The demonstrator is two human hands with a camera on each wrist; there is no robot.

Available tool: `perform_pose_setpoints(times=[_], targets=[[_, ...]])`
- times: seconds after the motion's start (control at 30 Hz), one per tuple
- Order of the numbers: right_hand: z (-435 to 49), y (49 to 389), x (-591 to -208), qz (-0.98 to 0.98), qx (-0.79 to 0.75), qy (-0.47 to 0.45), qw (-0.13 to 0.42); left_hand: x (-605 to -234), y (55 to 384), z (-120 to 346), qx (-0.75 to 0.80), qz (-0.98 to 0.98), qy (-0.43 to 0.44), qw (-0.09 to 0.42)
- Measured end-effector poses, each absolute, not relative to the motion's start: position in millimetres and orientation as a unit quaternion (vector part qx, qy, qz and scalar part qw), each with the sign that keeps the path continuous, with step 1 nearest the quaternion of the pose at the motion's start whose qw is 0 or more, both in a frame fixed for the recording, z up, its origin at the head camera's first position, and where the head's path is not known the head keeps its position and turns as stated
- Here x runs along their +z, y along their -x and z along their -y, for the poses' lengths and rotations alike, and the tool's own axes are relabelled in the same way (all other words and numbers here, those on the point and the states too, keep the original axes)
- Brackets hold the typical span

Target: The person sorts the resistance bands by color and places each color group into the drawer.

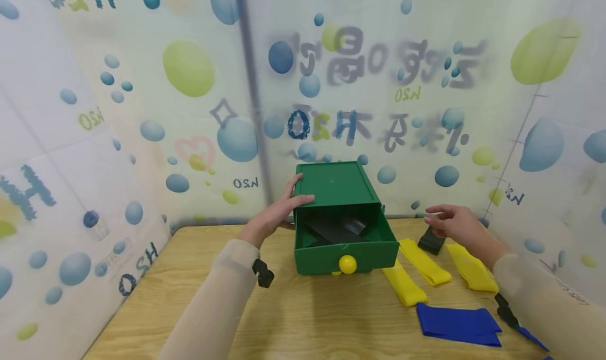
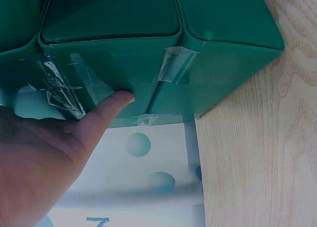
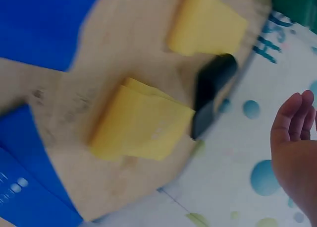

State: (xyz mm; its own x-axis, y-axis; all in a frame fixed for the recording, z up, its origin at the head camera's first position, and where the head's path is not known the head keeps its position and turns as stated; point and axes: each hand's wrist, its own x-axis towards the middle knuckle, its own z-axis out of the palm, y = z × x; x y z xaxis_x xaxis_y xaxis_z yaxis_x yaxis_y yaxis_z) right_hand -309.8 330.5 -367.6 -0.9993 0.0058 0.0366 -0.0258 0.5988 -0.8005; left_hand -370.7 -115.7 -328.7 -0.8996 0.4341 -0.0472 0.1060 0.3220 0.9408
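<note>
Tabletop point(image 1: 189, 291) bears green drawer box point(image 1: 336, 183), its drawer point(image 1: 318, 259) standing out; box probably light, stiff, best steadied by its sides; left hand point(image 1: 278, 208) grips its left edge; right hand point(image 1: 458, 228), fingers loosely bent, holds nothing, near black band point(image 1: 431, 243); band likely soft, pinchable at one end.

The green drawer box point(image 1: 336, 183) seems to be made of smooth plastic and is crossed by glossy clear tape point(image 2: 176, 63). A matt, rubbery look is shown by the yellow strips point(image 1: 425, 262); the tabletop point(image 1: 331, 318) is surfaced in wood grain.
</note>
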Motion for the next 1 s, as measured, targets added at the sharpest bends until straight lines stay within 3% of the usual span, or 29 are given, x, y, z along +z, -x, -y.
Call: perform_pose_setpoints(times=[0.2,0.47,1.0], targets=[[-344,304,-410,0.896,0.443,0.033,0.025,-331,371,115,0.56,-0.797,-0.168,0.15],[-343,299,-446,0.9,0.43,0.066,-0.009,-331,371,115,0.558,-0.799,-0.167,0.149],[-339,304,-464,0.914,0.396,0.085,0.011,-331,373,117,0.561,-0.797,-0.168,0.151]])
